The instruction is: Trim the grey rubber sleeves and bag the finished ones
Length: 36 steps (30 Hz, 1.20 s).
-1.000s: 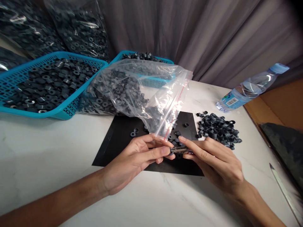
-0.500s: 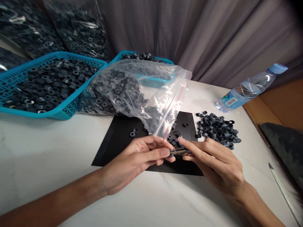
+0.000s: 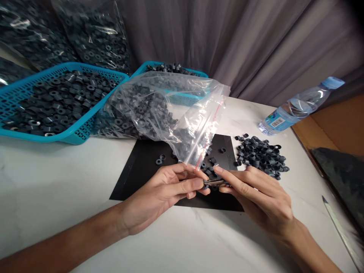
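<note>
My left hand (image 3: 170, 185) pinches a small dark grey plastic ring (image 3: 206, 186) between thumb and fingers. My right hand (image 3: 260, 195) is closed around a slim metal tool with two pointed blades (image 3: 214, 182); its handle is hidden by the fingers, so its exact kind is unclear. The blade tips meet the ring at my left fingertips. Both hands are above a black mat (image 3: 136, 170), where several loose grey rings (image 3: 158, 162) lie. Just beyond my fingers, the open end of a clear zip bag (image 3: 196, 140) with many grey rings inside rests on the mat.
Blue baskets of rings (image 3: 79, 132) (image 3: 203, 74) stand at the left and back, with filled clear bags (image 3: 99, 34) behind. Right of the mat sits a heap of grey ring-like pieces (image 3: 260, 155). A tilted-looking water bottle (image 3: 298, 108) and a cardboard box (image 3: 341, 121) are at the right.
The two blades look closer together now, at the ring. Both hands stay almost where they were.
</note>
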Each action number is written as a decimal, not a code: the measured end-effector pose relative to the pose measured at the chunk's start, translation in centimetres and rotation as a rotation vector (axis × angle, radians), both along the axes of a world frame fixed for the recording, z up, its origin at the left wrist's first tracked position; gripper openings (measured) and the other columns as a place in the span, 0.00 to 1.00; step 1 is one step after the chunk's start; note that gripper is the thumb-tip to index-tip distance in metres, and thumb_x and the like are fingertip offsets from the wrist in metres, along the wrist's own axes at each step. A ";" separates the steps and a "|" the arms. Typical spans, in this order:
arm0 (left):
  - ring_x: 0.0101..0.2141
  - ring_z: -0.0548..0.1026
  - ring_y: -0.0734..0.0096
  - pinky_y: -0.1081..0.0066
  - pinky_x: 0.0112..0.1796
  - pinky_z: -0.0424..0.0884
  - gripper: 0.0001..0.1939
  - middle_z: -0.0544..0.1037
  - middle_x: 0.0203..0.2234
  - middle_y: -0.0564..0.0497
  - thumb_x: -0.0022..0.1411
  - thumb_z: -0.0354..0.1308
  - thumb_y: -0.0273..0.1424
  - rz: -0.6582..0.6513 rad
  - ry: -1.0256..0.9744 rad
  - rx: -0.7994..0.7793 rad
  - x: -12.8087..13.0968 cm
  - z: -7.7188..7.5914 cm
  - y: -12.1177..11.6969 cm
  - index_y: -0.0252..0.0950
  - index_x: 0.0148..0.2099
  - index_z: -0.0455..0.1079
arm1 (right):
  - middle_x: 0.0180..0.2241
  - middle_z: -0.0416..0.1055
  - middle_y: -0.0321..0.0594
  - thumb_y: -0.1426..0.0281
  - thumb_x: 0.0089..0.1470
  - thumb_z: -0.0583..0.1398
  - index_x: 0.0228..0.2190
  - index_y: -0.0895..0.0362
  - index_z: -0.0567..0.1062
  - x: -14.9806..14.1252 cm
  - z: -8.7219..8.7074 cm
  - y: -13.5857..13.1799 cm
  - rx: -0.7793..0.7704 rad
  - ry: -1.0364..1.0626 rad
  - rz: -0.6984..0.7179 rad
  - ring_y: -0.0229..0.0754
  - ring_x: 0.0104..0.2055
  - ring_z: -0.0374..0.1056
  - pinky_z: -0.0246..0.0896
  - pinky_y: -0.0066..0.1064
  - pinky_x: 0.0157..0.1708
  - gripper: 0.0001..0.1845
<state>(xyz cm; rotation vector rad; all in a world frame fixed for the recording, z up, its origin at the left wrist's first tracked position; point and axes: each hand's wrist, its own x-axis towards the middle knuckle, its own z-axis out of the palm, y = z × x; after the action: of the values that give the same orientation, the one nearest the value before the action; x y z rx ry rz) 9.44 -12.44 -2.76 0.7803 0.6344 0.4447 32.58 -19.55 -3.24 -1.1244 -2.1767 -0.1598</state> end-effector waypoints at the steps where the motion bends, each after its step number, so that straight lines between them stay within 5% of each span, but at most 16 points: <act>1: 0.35 0.73 0.79 0.78 0.41 0.67 0.03 0.79 0.32 0.55 0.62 0.69 0.31 -0.002 -0.003 0.000 0.0 0.0 0.0 0.39 0.39 0.80 | 0.39 0.80 0.42 0.78 0.65 0.60 0.66 0.53 0.64 0.0 0.0 0.0 0.001 -0.001 0.001 0.37 0.29 0.66 0.61 0.32 0.31 0.31; 36: 0.38 0.76 0.77 0.76 0.42 0.66 0.06 0.80 0.32 0.55 0.60 0.71 0.33 0.031 0.048 0.036 0.1 -0.1 0.1 0.40 0.39 0.82 | 0.41 0.79 0.42 0.79 0.64 0.61 0.65 0.57 0.66 0.2 -0.5 0.1 -0.063 0.041 0.045 0.37 0.31 0.63 0.60 0.32 0.33 0.30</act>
<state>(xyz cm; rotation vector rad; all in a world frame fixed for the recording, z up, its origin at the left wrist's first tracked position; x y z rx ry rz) 9.57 -12.38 -2.89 0.8184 0.6857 0.4685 32.78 -19.49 -3.72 -1.1027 -2.1821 -0.0480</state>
